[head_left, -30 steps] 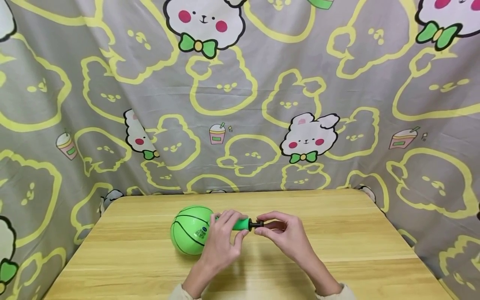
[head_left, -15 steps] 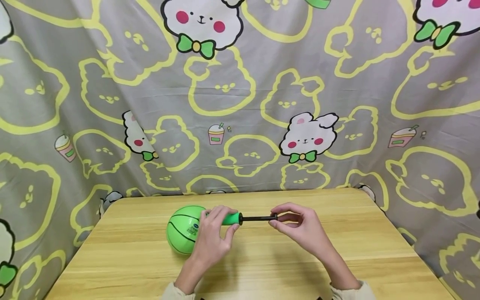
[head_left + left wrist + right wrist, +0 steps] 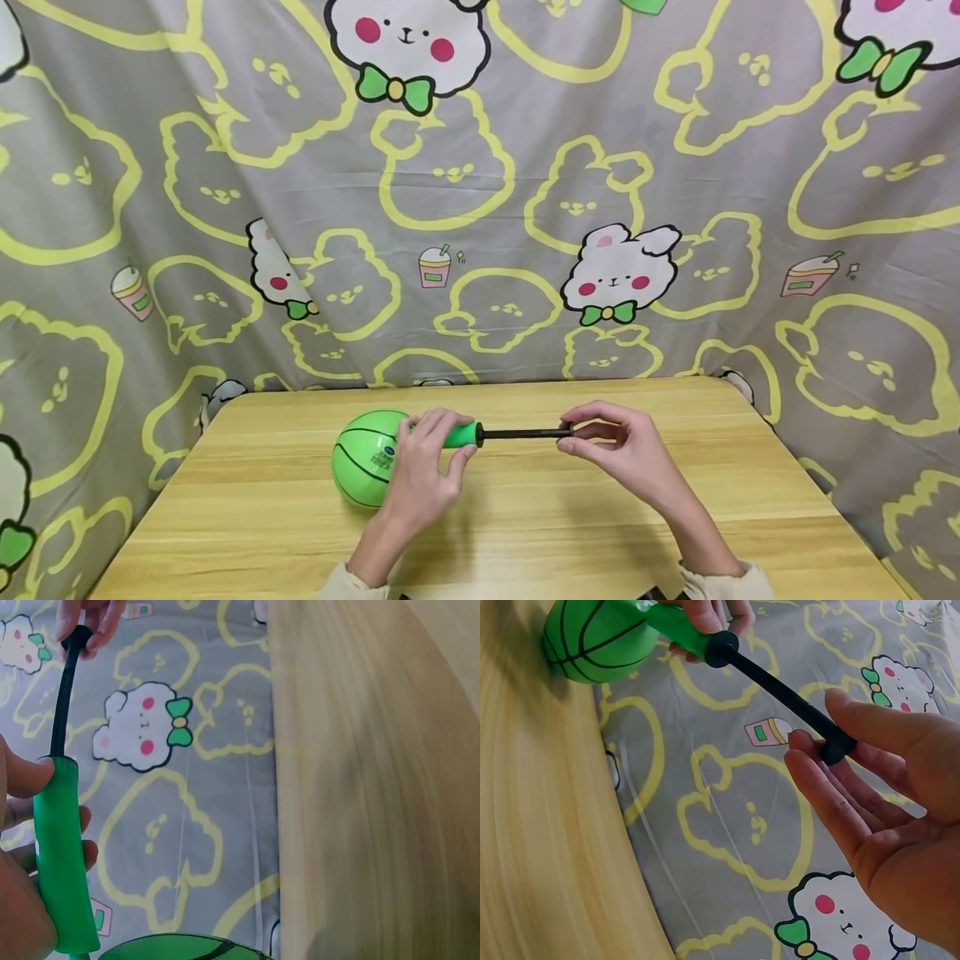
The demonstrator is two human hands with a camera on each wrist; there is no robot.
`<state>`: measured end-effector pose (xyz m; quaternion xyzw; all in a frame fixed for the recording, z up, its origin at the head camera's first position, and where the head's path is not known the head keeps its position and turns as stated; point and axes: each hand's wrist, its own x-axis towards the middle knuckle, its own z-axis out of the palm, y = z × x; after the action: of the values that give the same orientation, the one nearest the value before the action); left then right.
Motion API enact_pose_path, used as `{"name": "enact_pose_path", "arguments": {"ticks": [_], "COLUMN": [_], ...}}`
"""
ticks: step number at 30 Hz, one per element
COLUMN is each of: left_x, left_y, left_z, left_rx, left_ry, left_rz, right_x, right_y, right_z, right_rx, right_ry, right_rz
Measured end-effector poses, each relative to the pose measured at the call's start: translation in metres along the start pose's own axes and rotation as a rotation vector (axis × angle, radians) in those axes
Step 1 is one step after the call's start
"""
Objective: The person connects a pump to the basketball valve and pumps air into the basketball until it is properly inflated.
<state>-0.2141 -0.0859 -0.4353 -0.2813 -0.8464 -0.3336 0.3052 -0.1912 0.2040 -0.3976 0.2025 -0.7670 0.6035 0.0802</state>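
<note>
A green hand pump (image 3: 60, 855) lies level in the air, its black plunger rod (image 3: 525, 433) drawn well out to the right. My left hand (image 3: 426, 471) grips the green barrel, thumb near its collar in the left wrist view. With thumb and fingers, my right hand (image 3: 626, 446) holds the black knob (image 3: 836, 748) at the rod's end. Against the pump's left end sits a green ball (image 3: 363, 458) with black basketball lines, partly covered by the left hand. Where pump and ball meet is hidden in the head view.
Beneath the hands is a wood-grain table (image 3: 262, 517). A grey curtain (image 3: 480, 217) with yellow cartoon outlines hangs behind its far edge and along both sides.
My right hand has moved right, drawing the plunger rod from almost fully in to far out. The ball, barrel and left hand have shifted slightly left.
</note>
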Motion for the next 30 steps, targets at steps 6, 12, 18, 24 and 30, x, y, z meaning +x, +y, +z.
{"name": "enact_pose_path", "arguments": {"ticks": [6,12,18,24,30], "left_x": [0.001,-0.001,-0.002,-0.005,-0.007], "left_y": [0.005,0.009,0.011,0.016,0.021], "left_z": [0.002,0.007,0.01,0.014,0.018], "left_rx": [0.006,0.02,0.016,0.03,0.033], "left_ry": [0.015,0.013,0.025,0.017,-0.009], "left_rz": [0.007,0.022,0.022,0.023,0.022], "right_x": [0.0,-0.001,0.001,0.001,0.0], "right_y": [0.002,0.004,0.003,0.004,0.007], "right_z": [0.002,0.006,0.017,0.03,0.04], "right_rx": [-0.022,-0.037,-0.027,-0.003,0.028], "right_ry": [0.043,0.075,0.071,0.065,0.045], "right_rz": [-0.005,0.009,0.022,0.027,0.012]}}
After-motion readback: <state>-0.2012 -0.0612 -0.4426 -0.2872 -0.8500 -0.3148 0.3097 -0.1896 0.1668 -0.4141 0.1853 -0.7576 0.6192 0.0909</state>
